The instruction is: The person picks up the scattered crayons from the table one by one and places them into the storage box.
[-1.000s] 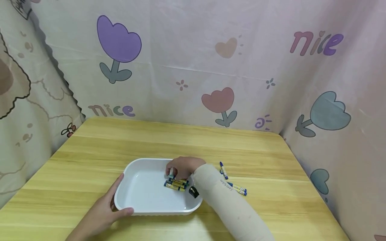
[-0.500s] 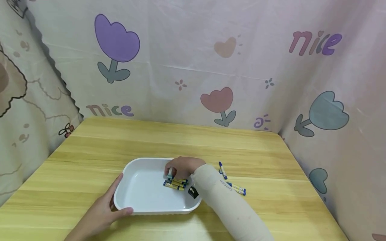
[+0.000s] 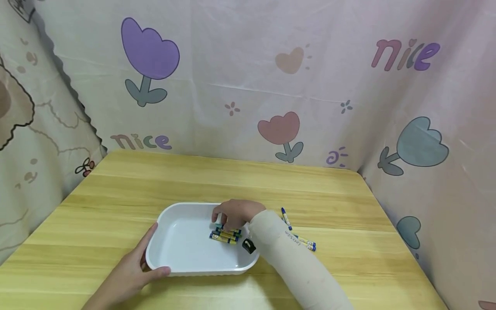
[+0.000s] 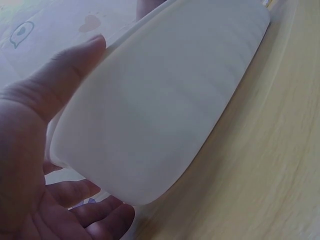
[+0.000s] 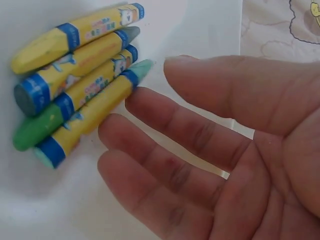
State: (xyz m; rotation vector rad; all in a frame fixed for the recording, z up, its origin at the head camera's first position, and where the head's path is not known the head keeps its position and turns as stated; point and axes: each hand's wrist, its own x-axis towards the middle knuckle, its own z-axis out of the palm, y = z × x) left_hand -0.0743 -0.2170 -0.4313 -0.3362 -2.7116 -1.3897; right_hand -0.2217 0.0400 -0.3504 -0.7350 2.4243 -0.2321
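Crayons (image 5: 90, 90) in white tray (image 3: 182, 252), just beside right hand (image 3: 236, 213), spread loosely apart; yellow and green tips (image 5: 40, 52) plain from right wrist, partly hidden from head. Left hand (image 3: 131, 268) clamped on tray's corner. Wooden table (image 3: 348, 267) below, flower-printed cloth (image 3: 217, 51) behind.

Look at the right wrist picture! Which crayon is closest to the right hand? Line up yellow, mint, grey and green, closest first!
1. Mint crayon: right by the fingers of the right hand.
2. Green crayon: just past mint.
3. Grey crayon: third in the row.
4. Yellow crayon: far side of the row.
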